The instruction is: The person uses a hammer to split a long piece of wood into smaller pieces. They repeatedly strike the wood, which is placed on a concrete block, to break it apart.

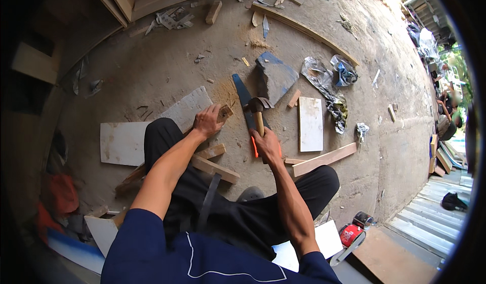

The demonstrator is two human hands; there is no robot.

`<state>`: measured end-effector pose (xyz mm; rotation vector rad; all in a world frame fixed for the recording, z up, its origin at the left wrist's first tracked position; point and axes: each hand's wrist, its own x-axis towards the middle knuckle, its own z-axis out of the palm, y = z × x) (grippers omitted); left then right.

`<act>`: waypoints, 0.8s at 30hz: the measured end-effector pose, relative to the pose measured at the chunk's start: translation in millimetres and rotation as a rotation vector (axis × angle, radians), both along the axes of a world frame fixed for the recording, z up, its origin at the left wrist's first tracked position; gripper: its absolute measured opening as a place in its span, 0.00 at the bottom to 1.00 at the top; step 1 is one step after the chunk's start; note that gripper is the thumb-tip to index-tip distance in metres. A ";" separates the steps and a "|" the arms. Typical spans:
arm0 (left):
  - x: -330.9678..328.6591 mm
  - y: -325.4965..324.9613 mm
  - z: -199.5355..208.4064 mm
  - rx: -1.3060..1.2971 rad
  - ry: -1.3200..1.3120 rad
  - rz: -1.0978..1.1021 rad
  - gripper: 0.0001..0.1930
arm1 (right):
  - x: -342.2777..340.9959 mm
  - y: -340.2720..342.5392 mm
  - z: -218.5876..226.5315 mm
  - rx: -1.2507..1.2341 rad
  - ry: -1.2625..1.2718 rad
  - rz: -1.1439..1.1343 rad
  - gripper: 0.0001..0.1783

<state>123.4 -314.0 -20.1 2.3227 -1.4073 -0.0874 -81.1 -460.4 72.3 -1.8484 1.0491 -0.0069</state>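
Note:
My left hand (pixel 206 122) is closed around a piece of wood (pixel 225 113), whose end sticks out past my fingers above the ground. A claw hammer (pixel 259 123) is in my right hand (pixel 267 145), gripped by its wooden handle with the dark metal head pointing away from me. Beneath the hammer lies a handsaw (pixel 241 93) with a blue blade and an orange handle, partly covered by my right hand. Short wood offcuts (pixel 216 168) rest by my left knee, under my left forearm. Just beyond the hammer head sits a blue-grey stone block (pixel 276 76).
White boards (pixel 311 124) (pixel 124 142) lie on both sides. A wood strip (pixel 326 158) is by my right knee, and a long batten (pixel 309 33) lies farther off. Crumpled plastic (pixel 324 81) litters the right. Wooden furniture (pixel 172 1) stands far left; a red tape roll (pixel 350 234) is near right.

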 end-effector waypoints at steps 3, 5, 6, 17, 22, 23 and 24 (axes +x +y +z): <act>1.6 2.5 14.9 0.031 -0.123 0.037 0.33 | 0.0 5.6 2.0 0.106 -0.008 -0.066 0.24; 6.2 4.8 20.2 0.019 -0.188 0.034 0.36 | 2.0 9.0 2.8 0.122 -0.015 -0.080 0.24; 7.7 5.3 21.2 0.011 -0.219 0.035 0.37 | 2.6 11.9 7.2 0.169 0.005 -0.097 0.25; -8.8 6.8 -7.3 0.135 0.031 0.076 0.38 | 0.6 29.1 -19.2 -0.090 -0.001 -0.006 0.27; -23.3 8.8 6.3 0.199 0.055 0.157 0.32 | -1.6 18.5 -31.6 -0.054 -0.004 -0.091 0.26; -21.1 9.2 3.8 0.206 0.055 0.160 0.32 | -0.6 16.8 -32.9 -0.029 -0.003 -0.113 0.26; -18.2 8.1 -0.6 0.212 0.055 0.162 0.31 | 0.0 16.1 -34.0 -0.001 -0.014 -0.125 0.26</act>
